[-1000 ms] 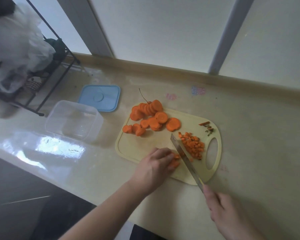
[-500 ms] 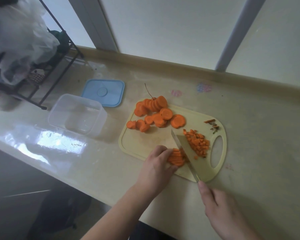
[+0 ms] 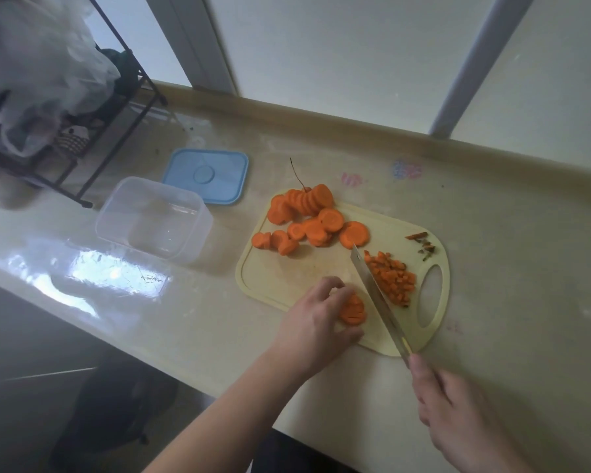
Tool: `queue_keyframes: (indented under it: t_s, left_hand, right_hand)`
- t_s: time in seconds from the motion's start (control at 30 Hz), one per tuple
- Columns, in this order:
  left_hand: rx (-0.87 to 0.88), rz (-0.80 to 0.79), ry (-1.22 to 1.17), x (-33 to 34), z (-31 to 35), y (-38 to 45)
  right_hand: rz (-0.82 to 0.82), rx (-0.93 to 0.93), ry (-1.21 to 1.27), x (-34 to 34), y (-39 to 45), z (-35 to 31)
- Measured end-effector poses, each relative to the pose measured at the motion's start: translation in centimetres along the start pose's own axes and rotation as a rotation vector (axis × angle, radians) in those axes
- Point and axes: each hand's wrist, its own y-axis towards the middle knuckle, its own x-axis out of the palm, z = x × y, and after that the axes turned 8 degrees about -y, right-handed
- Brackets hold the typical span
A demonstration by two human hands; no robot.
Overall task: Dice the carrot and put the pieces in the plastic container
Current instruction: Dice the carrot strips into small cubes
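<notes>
Head view shows a small stack of carrot strips (image 3: 352, 310) on the pale yellow plastic cutting board (image 3: 297, 274), held under the curled fingers of the left hand (image 3: 316, 322). The right hand (image 3: 458, 414) has its grip closed around the knife (image 3: 377, 295); the flat steel blade stands just beside the strips. Diced carrot (image 3: 391, 279) lies right of the blade, round slices (image 3: 307, 220) at the far edge. The clear plastic container (image 3: 116, 213) stands open on the glossy desk (image 3: 526, 268), left of the board.
</notes>
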Motion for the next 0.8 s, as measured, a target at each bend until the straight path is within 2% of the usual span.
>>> queue_keyframes:
  t_s: [0.13, 0.27, 0.47, 0.8]
  left_hand:
    - [0.07, 0.039, 0.057, 0.9, -0.2, 0.4]
    - [0.026, 0.137, 0.065, 1.5, -0.2, 0.4]
    - [0.008, 0.243, 0.068, 2.6, -0.2, 0.6]
    - [0.171, 0.246, 0.197, 1.8, -0.4, 0.3]
  right_hand:
    - [0.008, 0.014, -0.014, 0.1, 0.2, 0.7]
    - [0.003, 0.003, -0.008, 0.1, 0.6, 1.0]
    - [0.038, -0.127, -0.075, 0.6, 1.4, 0.2]
    - [-0.007, -0.099, -0.035, -1.1, 1.8, -0.3]
